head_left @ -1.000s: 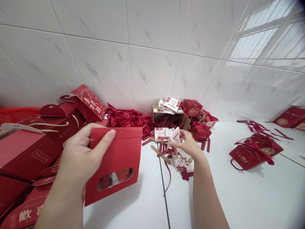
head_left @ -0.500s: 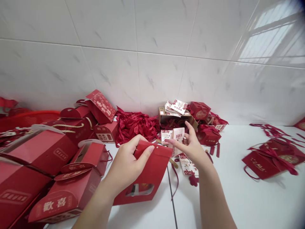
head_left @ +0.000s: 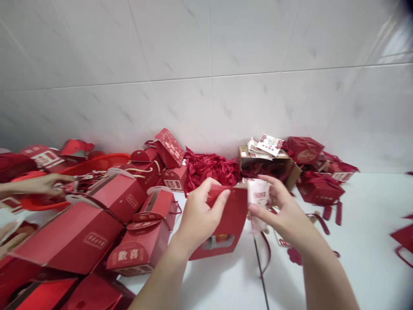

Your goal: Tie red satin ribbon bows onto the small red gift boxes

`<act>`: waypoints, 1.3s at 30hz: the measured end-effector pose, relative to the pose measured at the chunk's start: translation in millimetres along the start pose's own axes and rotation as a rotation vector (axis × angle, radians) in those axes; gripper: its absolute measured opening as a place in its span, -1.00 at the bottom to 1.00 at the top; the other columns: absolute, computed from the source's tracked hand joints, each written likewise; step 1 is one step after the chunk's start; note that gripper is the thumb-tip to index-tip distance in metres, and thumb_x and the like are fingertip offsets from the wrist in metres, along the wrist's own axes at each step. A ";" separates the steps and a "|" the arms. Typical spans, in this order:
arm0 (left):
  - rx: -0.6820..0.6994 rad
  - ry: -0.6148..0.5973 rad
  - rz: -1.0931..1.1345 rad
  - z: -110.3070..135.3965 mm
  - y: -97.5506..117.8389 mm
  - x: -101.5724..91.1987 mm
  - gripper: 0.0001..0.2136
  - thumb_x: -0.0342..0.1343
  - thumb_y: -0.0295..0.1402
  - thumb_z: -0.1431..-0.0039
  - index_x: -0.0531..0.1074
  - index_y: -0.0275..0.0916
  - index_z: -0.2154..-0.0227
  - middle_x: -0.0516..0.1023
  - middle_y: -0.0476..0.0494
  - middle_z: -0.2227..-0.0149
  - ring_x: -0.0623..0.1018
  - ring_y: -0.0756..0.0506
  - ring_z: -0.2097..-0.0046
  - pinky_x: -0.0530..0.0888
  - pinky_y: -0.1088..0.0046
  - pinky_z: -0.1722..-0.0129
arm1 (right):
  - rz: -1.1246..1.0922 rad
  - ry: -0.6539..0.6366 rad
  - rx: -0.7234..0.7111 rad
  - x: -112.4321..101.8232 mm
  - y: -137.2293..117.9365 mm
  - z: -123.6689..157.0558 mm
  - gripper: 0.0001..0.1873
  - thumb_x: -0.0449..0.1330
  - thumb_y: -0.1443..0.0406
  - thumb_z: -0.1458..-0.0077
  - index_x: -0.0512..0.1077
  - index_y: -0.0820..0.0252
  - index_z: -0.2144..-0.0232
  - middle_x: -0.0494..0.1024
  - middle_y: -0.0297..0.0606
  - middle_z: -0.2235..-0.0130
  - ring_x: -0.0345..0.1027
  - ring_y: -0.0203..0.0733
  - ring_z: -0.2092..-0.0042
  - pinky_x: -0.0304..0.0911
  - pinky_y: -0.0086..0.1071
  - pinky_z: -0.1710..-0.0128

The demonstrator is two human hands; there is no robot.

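Observation:
My left hand (head_left: 199, 213) pinches the top edge of a red gift bag (head_left: 232, 219) between thumb and fingers. The bag tilts above the white table, and a see-through window shows low on its front. In my right hand (head_left: 284, 209) is a small white packet (head_left: 258, 192) with red print, gripped between thumb and fingers right beside the bag's right edge. Motion blurs the packet's lower end. Under my right wrist lie a printed card (head_left: 282, 239) and a dark red flower-shaped piece (head_left: 294, 255).
Red gift boxes (head_left: 77, 239) crowd the left, near a red basket (head_left: 109, 161). Another person's hand (head_left: 43, 185) reaches by the basket. Red ribbons (head_left: 211, 170) are heaped against the tiled wall (head_left: 180, 107). Printed cards (head_left: 270, 144) lie on a cardboard box (head_left: 298, 174).
The view has swung left, bringing another person's hands into sight. My right hand has brought the white packet up beside the bag. My left hand keeps its hold on the bag.

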State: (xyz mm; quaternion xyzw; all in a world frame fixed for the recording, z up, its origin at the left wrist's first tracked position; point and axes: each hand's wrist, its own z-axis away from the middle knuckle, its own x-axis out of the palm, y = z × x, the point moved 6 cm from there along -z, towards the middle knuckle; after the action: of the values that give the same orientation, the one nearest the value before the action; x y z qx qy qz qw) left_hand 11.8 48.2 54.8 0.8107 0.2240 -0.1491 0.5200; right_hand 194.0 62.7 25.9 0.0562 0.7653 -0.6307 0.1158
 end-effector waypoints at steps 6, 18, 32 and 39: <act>-0.091 -0.019 0.264 -3.9 -8.8 1.6 -0.85 0.08 -0.21 -0.16 0.29 -0.16 0.36 0.44 0.06 0.44 0.45 -0.01 0.37 0.37 0.52 0.35 | -0.040 0.101 -0.211 8.1 -7.5 -12.5 -0.73 0.11 0.09 -0.10 0.43 0.14 0.42 0.47 -0.30 0.38 0.34 -0.20 0.30 0.25 -0.34 0.28; -0.290 0.007 0.510 0.9 -9.6 7.6 -0.81 0.09 -0.15 -0.11 0.27 -0.12 0.33 0.35 0.08 0.50 0.39 0.00 0.50 0.36 0.55 0.52 | -0.517 0.046 -0.140 31.7 -5.5 -6.0 -0.82 0.21 0.17 -0.06 0.34 0.10 0.32 0.39 -0.39 0.39 0.24 -0.36 0.44 0.19 -0.48 0.45; -0.128 -0.014 0.383 -0.5 4.0 7.6 -0.79 0.14 -0.19 -0.08 0.31 -0.18 0.31 0.46 0.01 0.42 0.46 0.00 0.48 0.44 0.54 0.51 | -0.377 0.167 -0.264 28.4 -17.9 6.8 -0.81 0.20 0.26 -0.06 0.26 0.06 0.28 0.39 -0.36 0.29 0.28 -0.33 0.40 0.27 -0.47 0.43; -0.082 -0.006 0.413 1.1 2.3 7.3 -0.83 0.07 -0.20 -0.16 0.32 -0.16 0.28 0.46 -0.01 0.29 0.46 0.01 0.40 0.45 0.56 0.45 | -0.333 0.176 -0.178 27.5 -16.7 7.6 -0.77 0.26 0.24 0.01 0.28 0.07 0.32 0.38 -0.40 0.39 0.25 -0.34 0.46 0.25 -0.45 0.47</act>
State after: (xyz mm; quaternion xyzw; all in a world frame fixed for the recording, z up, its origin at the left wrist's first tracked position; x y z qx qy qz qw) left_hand 19.2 47.9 52.7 0.8170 0.0573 -0.0324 0.5729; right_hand 164.3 50.3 33.6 -0.0267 0.8240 -0.5635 -0.0530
